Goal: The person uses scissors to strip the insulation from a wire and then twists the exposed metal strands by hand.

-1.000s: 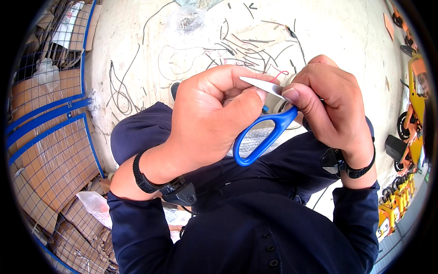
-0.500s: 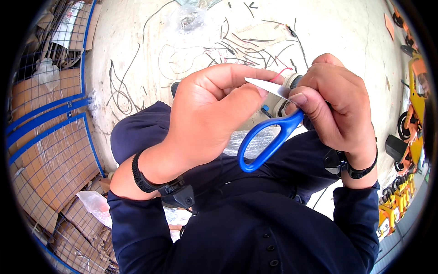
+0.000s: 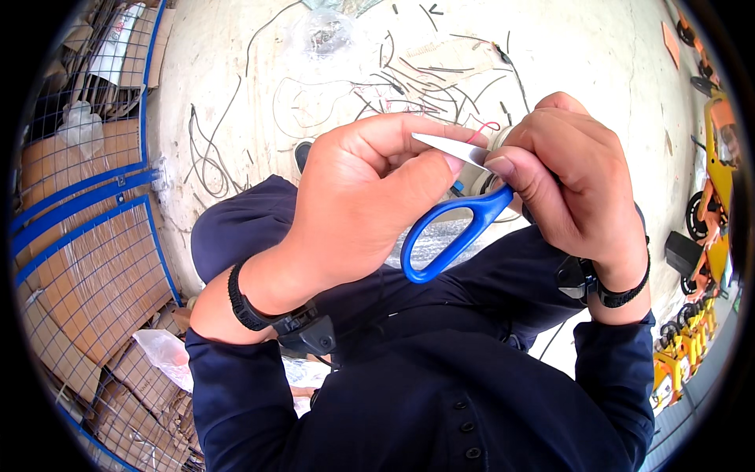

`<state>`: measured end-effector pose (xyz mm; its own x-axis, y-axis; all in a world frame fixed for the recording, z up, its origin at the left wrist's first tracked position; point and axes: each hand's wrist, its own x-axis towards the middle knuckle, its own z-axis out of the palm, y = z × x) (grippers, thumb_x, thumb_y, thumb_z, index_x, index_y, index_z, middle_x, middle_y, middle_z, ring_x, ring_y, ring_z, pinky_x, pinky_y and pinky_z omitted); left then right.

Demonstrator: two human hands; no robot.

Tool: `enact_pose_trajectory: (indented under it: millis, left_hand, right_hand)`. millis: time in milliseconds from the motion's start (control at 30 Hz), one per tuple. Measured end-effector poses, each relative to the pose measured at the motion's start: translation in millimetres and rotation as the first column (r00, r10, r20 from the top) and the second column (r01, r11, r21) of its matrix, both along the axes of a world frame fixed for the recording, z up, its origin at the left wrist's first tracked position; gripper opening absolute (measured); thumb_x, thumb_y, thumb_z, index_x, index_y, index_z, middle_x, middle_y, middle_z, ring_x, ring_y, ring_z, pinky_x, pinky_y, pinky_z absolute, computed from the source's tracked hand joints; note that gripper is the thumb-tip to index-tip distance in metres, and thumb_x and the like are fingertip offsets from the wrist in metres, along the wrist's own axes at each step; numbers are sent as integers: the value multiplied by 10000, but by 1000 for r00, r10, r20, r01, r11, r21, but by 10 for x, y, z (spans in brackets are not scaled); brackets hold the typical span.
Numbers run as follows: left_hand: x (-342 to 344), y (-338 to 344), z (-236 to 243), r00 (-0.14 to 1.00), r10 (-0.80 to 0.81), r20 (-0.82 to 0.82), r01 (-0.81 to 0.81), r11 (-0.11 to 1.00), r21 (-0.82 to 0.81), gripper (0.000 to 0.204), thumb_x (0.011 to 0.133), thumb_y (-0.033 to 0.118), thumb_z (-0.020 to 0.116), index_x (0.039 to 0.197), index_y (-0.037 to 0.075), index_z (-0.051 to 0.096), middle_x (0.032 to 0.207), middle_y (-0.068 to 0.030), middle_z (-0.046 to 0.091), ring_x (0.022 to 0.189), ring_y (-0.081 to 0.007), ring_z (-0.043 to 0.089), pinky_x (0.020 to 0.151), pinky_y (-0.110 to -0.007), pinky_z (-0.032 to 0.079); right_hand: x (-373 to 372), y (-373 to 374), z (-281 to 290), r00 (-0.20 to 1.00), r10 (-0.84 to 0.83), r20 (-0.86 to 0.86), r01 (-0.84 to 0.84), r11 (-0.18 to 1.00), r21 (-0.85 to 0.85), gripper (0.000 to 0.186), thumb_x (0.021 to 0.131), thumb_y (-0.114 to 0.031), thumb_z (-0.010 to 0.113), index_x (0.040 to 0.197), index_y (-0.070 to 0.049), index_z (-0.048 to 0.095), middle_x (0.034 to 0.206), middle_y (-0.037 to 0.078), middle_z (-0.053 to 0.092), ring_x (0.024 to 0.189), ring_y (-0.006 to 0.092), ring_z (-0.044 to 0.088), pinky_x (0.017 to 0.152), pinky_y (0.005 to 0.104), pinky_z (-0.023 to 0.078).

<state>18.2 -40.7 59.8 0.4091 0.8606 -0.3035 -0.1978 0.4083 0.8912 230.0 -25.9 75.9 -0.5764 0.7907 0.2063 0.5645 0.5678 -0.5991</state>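
Observation:
A thin red wire (image 3: 483, 127) is pinched between the thumb and forefinger of my left hand (image 3: 358, 193), its free end curling toward my right hand. My right hand (image 3: 578, 177) grips a pair of scissors with blue handles (image 3: 491, 206). One handle loop hangs below the fingers, and the silver blade points left, lying across the left thumb tip and close to the wire. My right fingers hide the other loop and part of the blades.
Cut black wires (image 3: 452, 98) lie scattered on the pale floor beyond my hands, near a clear plastic bag (image 3: 322, 35). A longer dark cable (image 3: 206, 153) is coiled at left. Blue mesh cages (image 3: 79, 189) hold cardboard. Yellow wheeled equipment (image 3: 717, 149) lines the right side.
My right hand and the scissors have shifted slightly left and up, so the blade reaches further over the left thumb. The red wire's free end has moved slightly. My left hand is nearly still.

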Motion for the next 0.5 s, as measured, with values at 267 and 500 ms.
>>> enact_pose_trajectory:
  millis: [267, 500]
  left_hand:
    - [-22, 14, 10, 999, -16, -47, 21, 994, 111, 222, 899, 10, 550, 1086, -69, 639, 909, -116, 705, 753, -52, 625, 640, -178, 502]
    - [28, -24, 31, 992, 66, -111, -44, 981, 187, 192, 899, 32, 564, 1041, -65, 649, 805, -54, 657, 659, -38, 536, 577, -194, 421]
  right_hand:
    - [11, 4, -14, 1000, -5, -3, 5, 1000, -3, 135, 838, -131, 659, 753, -28, 634, 633, 45, 581, 617, 211, 494, 582, 302, 405]
    - [33, 21, 24, 997, -67, -22, 67, 998, -15, 148, 864, -116, 638, 770, -2, 628, 662, 63, 582, 629, 192, 510, 577, 293, 407]
